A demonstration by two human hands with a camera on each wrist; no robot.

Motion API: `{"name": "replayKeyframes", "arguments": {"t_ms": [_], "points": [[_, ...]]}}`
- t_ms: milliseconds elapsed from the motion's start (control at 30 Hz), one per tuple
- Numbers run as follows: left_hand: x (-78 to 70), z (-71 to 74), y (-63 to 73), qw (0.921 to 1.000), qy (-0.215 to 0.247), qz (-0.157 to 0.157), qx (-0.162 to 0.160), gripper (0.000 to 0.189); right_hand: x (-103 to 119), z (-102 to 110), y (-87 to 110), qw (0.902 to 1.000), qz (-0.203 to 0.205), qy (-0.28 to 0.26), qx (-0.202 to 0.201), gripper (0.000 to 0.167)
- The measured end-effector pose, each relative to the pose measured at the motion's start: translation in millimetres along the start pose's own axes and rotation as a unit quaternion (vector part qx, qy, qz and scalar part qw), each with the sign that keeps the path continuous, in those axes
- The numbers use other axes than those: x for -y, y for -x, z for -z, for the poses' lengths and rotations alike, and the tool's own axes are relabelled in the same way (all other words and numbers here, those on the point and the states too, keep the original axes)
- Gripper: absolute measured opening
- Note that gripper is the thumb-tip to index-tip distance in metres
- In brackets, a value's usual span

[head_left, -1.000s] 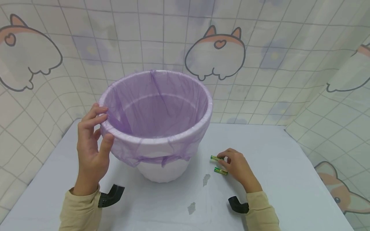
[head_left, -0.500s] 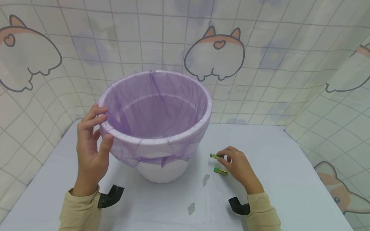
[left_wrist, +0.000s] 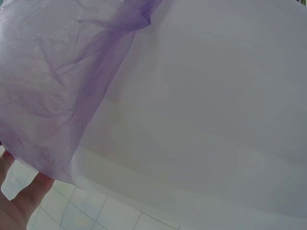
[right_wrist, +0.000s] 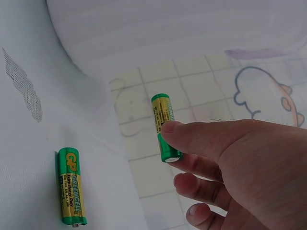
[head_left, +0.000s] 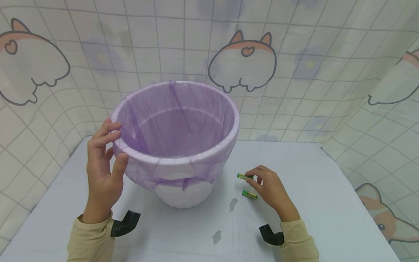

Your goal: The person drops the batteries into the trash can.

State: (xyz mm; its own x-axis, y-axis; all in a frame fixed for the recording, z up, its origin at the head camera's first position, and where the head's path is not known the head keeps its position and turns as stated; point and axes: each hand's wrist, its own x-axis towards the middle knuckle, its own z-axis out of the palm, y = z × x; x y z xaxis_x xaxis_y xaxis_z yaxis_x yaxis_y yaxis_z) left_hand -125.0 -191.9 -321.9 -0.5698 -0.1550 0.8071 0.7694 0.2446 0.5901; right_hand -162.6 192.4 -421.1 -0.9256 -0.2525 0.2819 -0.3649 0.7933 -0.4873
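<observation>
A white trash can (head_left: 184, 196) stands at the centre left of the head view, lined with a purple trash bag (head_left: 176, 127) folded over its rim. My left hand (head_left: 104, 174) grips the can's left rim, fingers over the edge and thumb against the outside. In the right wrist view, my right hand (right_wrist: 249, 158) pinches a green and gold AA battery (right_wrist: 162, 115) between thumb and forefinger, right of the can. A second battery (right_wrist: 72, 191), like the first and marked GP Greencell, lies on the table just nearer to me.
The white table (head_left: 314, 189) carries two small grey mesh patches (head_left: 216, 237) in front of the can. A tile-patterned curtain (head_left: 294, 91) with cartoon corgis closes off the back and both sides. Black mounts (head_left: 272, 235) sit on both wrists.
My right hand has raised the pinched battery slightly, a little farther from the one on the table. The left hand keeps its grip on the rim, and the can stays put.
</observation>
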Motion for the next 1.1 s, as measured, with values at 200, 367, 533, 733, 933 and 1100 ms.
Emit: {"name": "replayKeyframes", "arguments": {"t_ms": [200,367,533,733,933,1100], "points": [[0.3,-0.2,0.1,1.0,0.001,-0.002,-0.001,0.051,2.2,1.1,-0.4,0.9999,0.012,0.002,-0.009,0.016],[0.5,-0.2,-0.2,1.0,-0.003,-0.004,0.0,0.051,3.9,4.1,-0.4,0.9998,0.017,0.003,-0.012,0.015],[0.5,-0.2,-0.2,1.0,-0.004,-0.002,0.001,0.051,5.5,6.4,0.1,0.9995,0.026,0.004,-0.021,0.015],[1.0,-0.2,0.3,1.0,-0.006,-0.004,0.002,0.052,10.7,10.1,1.1,0.9989,0.036,0.001,-0.03,0.016],[0.9,-0.8,0.1,1.0,-0.003,-0.005,-0.001,0.053,13.8,12.6,1.5,0.9981,0.047,0.004,-0.038,0.017],[0.7,-1.3,-0.1,1.0,-0.003,-0.005,-0.002,0.052,15.9,14.1,1.9,0.9978,0.05,0.008,-0.044,0.018]]}}
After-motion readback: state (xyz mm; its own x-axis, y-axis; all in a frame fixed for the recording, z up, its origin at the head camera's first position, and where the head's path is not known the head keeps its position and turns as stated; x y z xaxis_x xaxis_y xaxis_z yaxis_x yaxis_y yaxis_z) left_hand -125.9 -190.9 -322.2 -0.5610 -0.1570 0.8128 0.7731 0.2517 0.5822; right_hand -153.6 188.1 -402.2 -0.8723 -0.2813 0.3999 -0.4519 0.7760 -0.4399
